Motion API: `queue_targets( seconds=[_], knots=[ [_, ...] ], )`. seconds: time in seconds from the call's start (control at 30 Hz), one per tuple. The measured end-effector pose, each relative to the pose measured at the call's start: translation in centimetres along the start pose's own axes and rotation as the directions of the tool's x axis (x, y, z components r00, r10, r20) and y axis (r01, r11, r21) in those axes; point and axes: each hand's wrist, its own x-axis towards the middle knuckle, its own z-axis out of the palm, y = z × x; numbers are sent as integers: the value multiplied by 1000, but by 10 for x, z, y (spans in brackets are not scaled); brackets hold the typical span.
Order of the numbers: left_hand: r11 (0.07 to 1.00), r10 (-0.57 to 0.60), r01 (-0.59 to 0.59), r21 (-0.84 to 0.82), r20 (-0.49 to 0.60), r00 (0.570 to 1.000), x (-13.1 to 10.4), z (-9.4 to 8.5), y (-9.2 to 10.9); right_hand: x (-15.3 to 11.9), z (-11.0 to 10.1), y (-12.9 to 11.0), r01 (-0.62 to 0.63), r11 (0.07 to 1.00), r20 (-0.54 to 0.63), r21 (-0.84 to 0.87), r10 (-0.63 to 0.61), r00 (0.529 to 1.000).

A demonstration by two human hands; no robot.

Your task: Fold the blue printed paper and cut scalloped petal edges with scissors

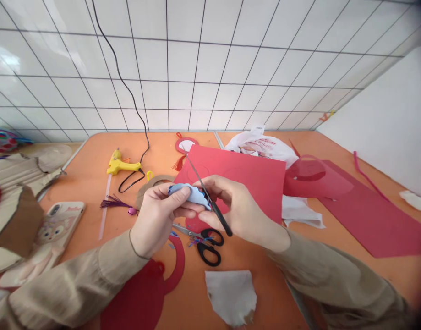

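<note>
Tan sleeves [320,270] reach over the orange counter [189,293]. The left hand [158,213] is closed, thumb pinching a light-blue piece [195,196] between the hands; the right hand [243,211], fingers curled, grips a thin black-handled tool [221,220] by that piece's edge. Beneath lie scissors [190,233]; beyond, a red sheet [254,178]; leftward, a yellow glue gun [123,166].

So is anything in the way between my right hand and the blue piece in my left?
Only the black-handled tool in your right hand, slanting past the right edge of the blue piece; I can't tell if they touch. Your left hand pinches the piece, and the scissors lie below, out of the way.
</note>
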Motion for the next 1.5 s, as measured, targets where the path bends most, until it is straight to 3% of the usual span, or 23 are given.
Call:
queue_targets(
  seconds=[0.2, 0.4, 0.5, 0.6, 0.77, 0.9, 1.1, 1.5],
  knots=[
    [992, -71, 63, -114, -67, 995, 4, 1, 1, 3, -2, 2, -46, 995, 18, 91, 45, 999],
    [970, -125, 95, -224, -124, 984, 4, 3, 0, 5, -3, 4, -46, 981, -157, 189, 77, 985],
    [969, -97, 69, -239, -110, 989, 2, 3, -1, 6, -3, 3, -90, 961, -171, 261, 138, 975],
    [981, -61, 47, -189, -69, 996, 2, 1, -3, 7, -4, 3, -133, 943, -153, 305, 186, 971],
    [1000, 18, -19, 7, 87, 996, 2, -2, -6, 7, -8, 6, -147, 925, -126, 349, 202, 971],
    [995, 59, -69, 76, 120, 991, 3, -3, -9, 8, -8, 6, -172, 916, -113, 363, 226, 967],
    [996, 10, -23, 87, 142, 990, 4, -3, -14, 7, -8, 6, -166, 920, -83, 354, 208, 975],
    [996, 69, -62, -66, 98, 993, 4, -3, -24, 3, -7, 7, -200, 900, 19, 386, 209, 978]
  ],
)
